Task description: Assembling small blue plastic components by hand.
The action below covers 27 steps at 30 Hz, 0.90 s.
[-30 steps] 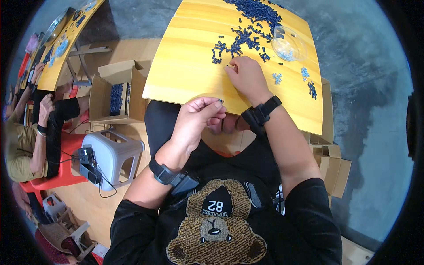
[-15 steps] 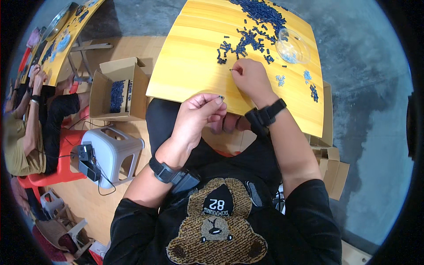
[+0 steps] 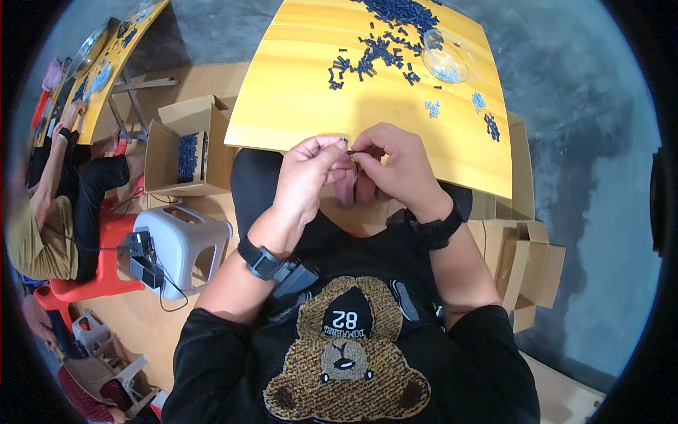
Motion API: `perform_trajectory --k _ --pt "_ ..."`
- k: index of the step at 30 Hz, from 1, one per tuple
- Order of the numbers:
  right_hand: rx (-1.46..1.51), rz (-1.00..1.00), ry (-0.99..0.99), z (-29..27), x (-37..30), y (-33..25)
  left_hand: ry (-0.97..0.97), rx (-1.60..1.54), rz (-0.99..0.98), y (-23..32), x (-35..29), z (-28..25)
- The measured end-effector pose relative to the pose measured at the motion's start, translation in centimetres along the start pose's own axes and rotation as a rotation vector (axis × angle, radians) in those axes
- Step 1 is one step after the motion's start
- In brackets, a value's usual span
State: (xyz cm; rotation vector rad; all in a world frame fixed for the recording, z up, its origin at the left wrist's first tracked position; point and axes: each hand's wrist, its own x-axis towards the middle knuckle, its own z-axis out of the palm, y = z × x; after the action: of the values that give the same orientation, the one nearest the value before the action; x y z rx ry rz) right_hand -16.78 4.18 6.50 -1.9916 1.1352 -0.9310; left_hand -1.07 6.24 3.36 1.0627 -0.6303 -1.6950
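A small dark pin-like part [image 3: 349,150] is pinched between the fingertips of the left hand [image 3: 305,177] and the right hand [image 3: 394,166], both grips clamped on it, just below the near edge of the yellow table [image 3: 296,99]. Dark blue parts [image 3: 381,49] and a clear bowl [image 3: 446,56] are seen toward the table's far side.

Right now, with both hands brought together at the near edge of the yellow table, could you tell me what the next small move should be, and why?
Probably press the two small parts together. The left hand and right hand meet fingertip to fingertip, pinching a small dark piece between them just off the yellow table. Nothing is yet set down, and the pile of dark blue pieces lies out of the fingers' way.
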Motion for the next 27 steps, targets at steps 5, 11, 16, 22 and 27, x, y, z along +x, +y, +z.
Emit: perform_trajectory --k 5,11,16,22,27 --pt "0.168 0.108 0.034 -0.2 -1.7 -0.9 -0.009 0.073 0.029 -0.3 -1.4 0.5" --pt "0.173 0.072 0.033 -0.4 -3.0 -1.2 -0.065 0.074 0.084 -0.4 -2.4 0.7" --pt "0.251 0.083 0.07 -0.1 -3.6 -0.9 -0.055 0.047 0.077 -0.4 -3.3 1.0" --pt "0.33 0.044 0.125 -0.2 -4.3 0.2 -0.073 0.083 0.131 -0.7 -3.5 1.9" --pt "0.434 0.099 0.094 -1.1 -4.7 0.1 -0.084 0.119 0.15 -0.4 -4.0 3.0"
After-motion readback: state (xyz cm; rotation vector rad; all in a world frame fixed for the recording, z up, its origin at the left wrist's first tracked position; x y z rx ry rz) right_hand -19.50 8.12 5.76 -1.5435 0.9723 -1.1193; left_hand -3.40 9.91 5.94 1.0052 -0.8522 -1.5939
